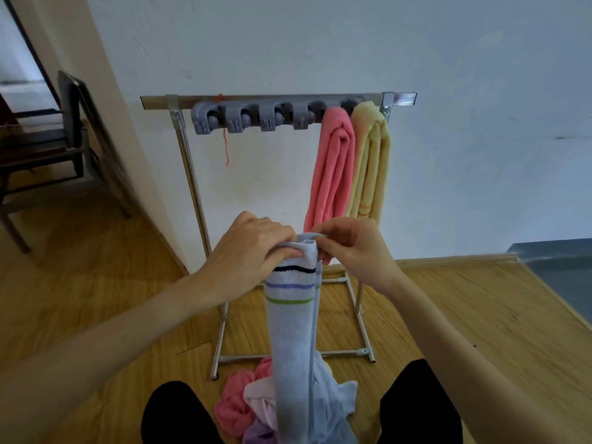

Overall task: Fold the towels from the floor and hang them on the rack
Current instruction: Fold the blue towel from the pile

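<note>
**Third towel gathered at its top edge, ready for a clamp**

The pale blue terry towel with black, blue and green stripes (pixel 293 318) hangs lengthwise in front of the person, folded into a narrow strip. It is held high so its own weight pulls it straight; its lower end reaches down to the heap on the floor. The left hand (pixel 253 251) has a closed grip over the top of the strip, fingers curled round the bunched cloth. The right hand (pixel 347 248) has a narrow grip, thumb and fingertips pinching the top edge just beside the left, seemingly to even up the layers before hanging.

The silver metal towel rack with a row of grey plastic clamps (pixel 253 118) stands against the white wall, just beyond the hands. At the right end of its top bar hang a coral pink folded towel (pixel 333 161) and a pale yellow folded towel (pixel 371 165), side by side and touching, each caught at its top. The four clamps to their left hold nothing, so the clamp nearest the pink towel is the likely next place.

On the wooden floor (pixel 448 315), at the near edge of the rack's base and between the person's knees, lies a heap of loose pink, lilac and light blue towels (pixel 246 408), close at hand for the following rounds. Judging by this, the task is under half done
</note>
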Motion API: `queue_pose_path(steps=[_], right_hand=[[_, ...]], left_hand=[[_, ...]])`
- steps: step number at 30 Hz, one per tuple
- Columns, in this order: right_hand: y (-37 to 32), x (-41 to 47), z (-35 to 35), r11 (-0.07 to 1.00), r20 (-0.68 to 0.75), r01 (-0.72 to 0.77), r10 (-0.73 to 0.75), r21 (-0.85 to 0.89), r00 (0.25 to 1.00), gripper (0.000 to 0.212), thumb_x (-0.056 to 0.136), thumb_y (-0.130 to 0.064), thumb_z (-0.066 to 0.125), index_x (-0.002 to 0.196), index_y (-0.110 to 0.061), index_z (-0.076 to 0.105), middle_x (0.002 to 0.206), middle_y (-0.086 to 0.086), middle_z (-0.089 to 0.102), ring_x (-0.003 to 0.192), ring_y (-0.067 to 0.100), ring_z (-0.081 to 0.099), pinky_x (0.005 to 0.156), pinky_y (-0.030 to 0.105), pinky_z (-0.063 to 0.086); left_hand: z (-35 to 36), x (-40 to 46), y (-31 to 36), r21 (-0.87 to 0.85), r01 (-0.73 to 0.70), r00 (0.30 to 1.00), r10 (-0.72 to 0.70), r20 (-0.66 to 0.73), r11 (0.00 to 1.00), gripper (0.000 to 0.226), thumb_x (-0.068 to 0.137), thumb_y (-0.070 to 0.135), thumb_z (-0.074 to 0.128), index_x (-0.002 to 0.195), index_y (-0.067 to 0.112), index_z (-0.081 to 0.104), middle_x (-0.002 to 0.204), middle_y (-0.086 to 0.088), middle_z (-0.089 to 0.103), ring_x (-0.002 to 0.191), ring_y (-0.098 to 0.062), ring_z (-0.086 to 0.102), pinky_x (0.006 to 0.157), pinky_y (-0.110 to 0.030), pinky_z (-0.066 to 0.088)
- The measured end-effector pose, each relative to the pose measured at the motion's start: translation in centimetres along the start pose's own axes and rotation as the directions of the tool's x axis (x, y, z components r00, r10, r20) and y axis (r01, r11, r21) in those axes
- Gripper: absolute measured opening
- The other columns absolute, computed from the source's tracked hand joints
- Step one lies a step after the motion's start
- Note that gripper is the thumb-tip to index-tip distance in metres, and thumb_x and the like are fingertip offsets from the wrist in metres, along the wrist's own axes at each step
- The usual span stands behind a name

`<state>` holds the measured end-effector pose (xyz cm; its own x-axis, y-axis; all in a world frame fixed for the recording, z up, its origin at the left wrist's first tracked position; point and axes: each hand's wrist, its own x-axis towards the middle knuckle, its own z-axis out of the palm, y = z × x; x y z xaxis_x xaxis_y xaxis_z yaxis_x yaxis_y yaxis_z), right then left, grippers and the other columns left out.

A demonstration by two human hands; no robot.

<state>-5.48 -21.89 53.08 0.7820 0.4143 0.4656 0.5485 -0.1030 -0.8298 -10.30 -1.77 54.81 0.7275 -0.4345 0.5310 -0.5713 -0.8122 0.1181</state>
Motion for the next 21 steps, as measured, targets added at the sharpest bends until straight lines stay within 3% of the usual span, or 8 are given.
queue_pose_path(steps=[8,15,18,21], right_hand=[[-0.2,-0.1,0.3,0.999,-0.036,0.034,-0.032,0.030,0.999,0.016,0.085,0.004,0.064,0.099,0.001,0.072,0.082,0.010,0.073,0.064,0.007,0.064,0.060,0.017,0.050],[0.0,-0.2,-0.1,0.989,-0.017,-0.030,0.033,0.145,0.999,0.028,0.083,0.011,0.059,0.108,0.002,0.068,0.095,0.015,0.072,0.086,0.025,0.069,0.075,0.031,0.056],[0.0,-0.2,0.1,0.999,-0.045,-0.002,0.004,0.048,0.999,0.031,0.079,0.007,0.068,0.110,0.000,0.066,0.097,0.013,0.071,0.087,0.026,0.068,0.078,0.035,0.058],[0.4,0.2,0.5,0.998,-0.128,0.028,-0.036,-0.063,0.991,0.026,0.081,0.004,0.068,0.106,-0.002,0.067,0.094,0.007,0.071,0.083,0.020,0.067,0.074,0.033,0.057]], left_hand=[[0.4,0.3,0.5,0.031,-0.008,0.999,0.010,-0.052,0.999,0.042,0.095,0.047,0.038,0.090,0.017,0.067,0.073,0.005,0.065,0.067,-0.012,0.056,0.071,-0.032,0.041],[0.9,1.3,1.0,0.001,0.076,0.987,-0.075,-0.142,0.997,0.033,0.093,0.045,0.047,0.082,0.019,0.064,0.064,0.009,0.059,0.057,-0.008,0.050,0.070,-0.029,0.041],[1.2,1.8,1.0,0.010,0.099,0.983,-0.096,-0.155,0.995,0.028,0.093,0.040,0.051,0.082,0.019,0.064,0.064,0.007,0.061,0.057,-0.011,0.053,0.070,-0.036,0.045],[1.2,2.4,1.1,0.044,0.100,0.985,-0.092,-0.144,0.994,0.031,0.095,0.042,0.050,0.083,0.018,0.065,0.066,0.004,0.062,0.058,-0.014,0.055,0.070,-0.032,0.041]])
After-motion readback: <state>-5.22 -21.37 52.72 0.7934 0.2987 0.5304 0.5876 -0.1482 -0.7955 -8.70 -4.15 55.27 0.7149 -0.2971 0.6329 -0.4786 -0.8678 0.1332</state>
